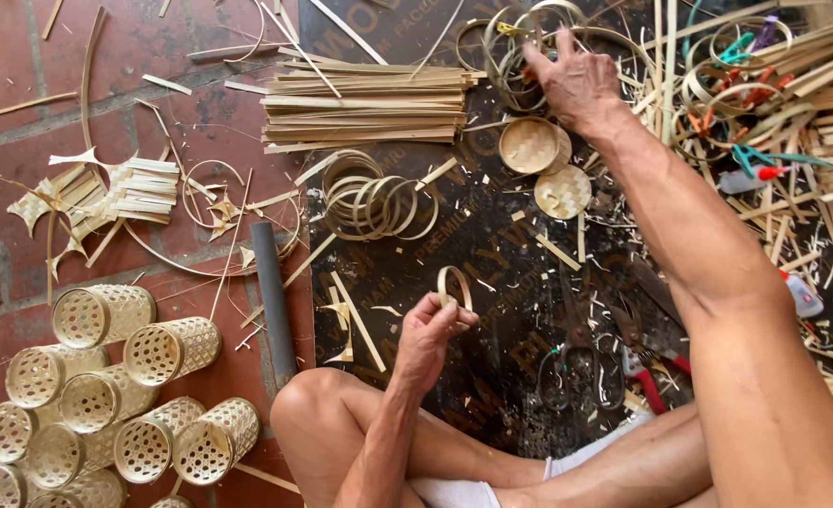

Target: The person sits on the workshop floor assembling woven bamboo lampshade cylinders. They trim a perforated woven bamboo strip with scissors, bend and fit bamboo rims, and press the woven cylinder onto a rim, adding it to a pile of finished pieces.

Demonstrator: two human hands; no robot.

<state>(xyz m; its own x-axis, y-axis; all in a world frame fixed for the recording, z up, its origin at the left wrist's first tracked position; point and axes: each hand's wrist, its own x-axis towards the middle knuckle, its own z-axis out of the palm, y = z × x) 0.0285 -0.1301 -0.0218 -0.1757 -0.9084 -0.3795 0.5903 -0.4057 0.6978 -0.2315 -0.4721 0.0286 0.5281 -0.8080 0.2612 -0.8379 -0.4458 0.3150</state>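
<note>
Left hand (432, 329) pinches a thin bamboo ring (454, 287) upright between fingertips, above the dark board (492, 282). Right hand (572, 83) reaches far, fingers spread into a tangle of hoops (520, 42). Woven discs (544, 165) lie between.

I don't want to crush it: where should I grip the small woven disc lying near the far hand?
Pinch the woven disc by its rim, from above. It lies flat and thin on the board, so only opposite edges offer a hold.
</note>
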